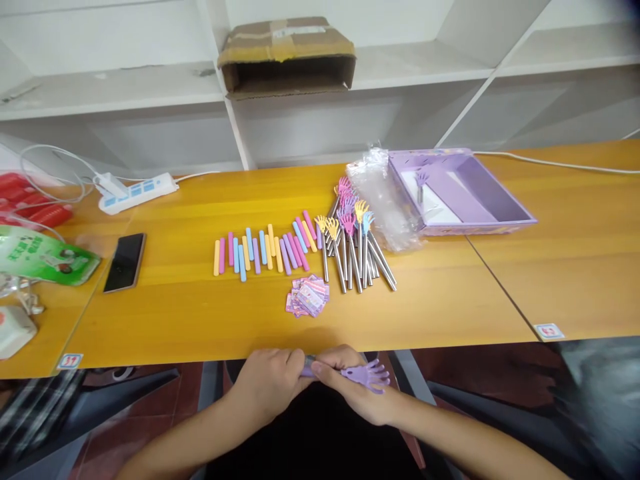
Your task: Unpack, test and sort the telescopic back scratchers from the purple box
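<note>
Just in front of the table's edge, both my hands are closed on a purple back scratcher lying crosswise. My left hand grips its purple handle end, most of which is hidden by the fingers. My right hand wraps the shaft close to the hand-shaped head, which sticks out to the right. On the table beyond lie a pile of back scratchers with metal rods and coloured heads, a row of coloured handle tubes and a small stack of printed cards.
A purple box holding another back scratcher stands at the back right, beside clear plastic bags. Leftward are a phone, a power strip and a green pouch. A cardboard box sits on the shelf.
</note>
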### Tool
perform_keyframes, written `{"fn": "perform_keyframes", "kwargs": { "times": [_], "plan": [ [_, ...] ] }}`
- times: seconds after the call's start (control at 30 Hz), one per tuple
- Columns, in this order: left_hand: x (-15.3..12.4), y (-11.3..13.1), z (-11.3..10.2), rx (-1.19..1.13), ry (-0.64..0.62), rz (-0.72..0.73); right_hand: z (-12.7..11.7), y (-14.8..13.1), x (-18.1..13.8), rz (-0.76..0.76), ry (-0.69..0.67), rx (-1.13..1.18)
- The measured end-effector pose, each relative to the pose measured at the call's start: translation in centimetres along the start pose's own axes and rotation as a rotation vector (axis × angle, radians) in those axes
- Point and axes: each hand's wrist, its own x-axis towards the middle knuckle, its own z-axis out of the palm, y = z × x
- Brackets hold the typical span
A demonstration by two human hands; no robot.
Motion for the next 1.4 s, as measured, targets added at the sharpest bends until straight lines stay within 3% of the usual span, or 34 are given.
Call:
{"fn": "perform_keyframes", "kwargs": {
  "times": [0.17,0.27,0.37,0.5,0.57,0.67,0.77,0.87,1.07,1.2,1.4],
  "plan": [
    [-1.0,-0.2,-0.9,-0.045,-0.078,0.016,0.2,0.0,-1.3,-0.020,-0.005,-0.021],
    [-1.8,-1.9,-1.8,-0.154,-0.180,-0.077,-1.1,-0.4,-2.5,-0.035,0.053,-0.006],
    [-2.9,-5.4,-3.8,-0.208,-0.232,-0.316,-4.2,-0.9,-4.3,-0.090,0.238,-0.003],
    [-3.0,-11.6,-7.5,-0.059,-0.202,-0.711,-9.7,-2.8,-5.7,-0.302,0.477,-0.145],
    [-2.1,-14.4,-8.8,-0.004,-0.111,-0.872,-11.9,-4.3,-5.1,-0.358,0.560,-0.294],
    [0.0,-17.8,-9.1,0.066,-0.027,-0.965,-14.1,-6.1,-2.6,-0.320,0.702,-0.410],
    [2.1,-20.0,-7.9,0.055,-0.064,-0.972,-15.7,-6.6,1.0,-0.196,0.782,-0.521],
    [3.7,-20.8,-6.7,0.040,-0.135,-0.957,-17.1,-6.3,4.8,-0.119,0.799,-0.805],
    [5.5,-21.3,-5.9,0.044,-0.174,-0.916,-19.3,-5.7,11.1,0.002,0.656,-1.286],
    [6.1,-22.8,-5.7,0.000,-0.132,-0.884,-19.8,-5.7,12.7,0.115,0.603,-1.396],
    [8.2,-27.0,-5.4,-0.026,-0.026,-0.868,-20.7,-6.6,13.4,0.125,0.614,-1.450]
  ]
}}
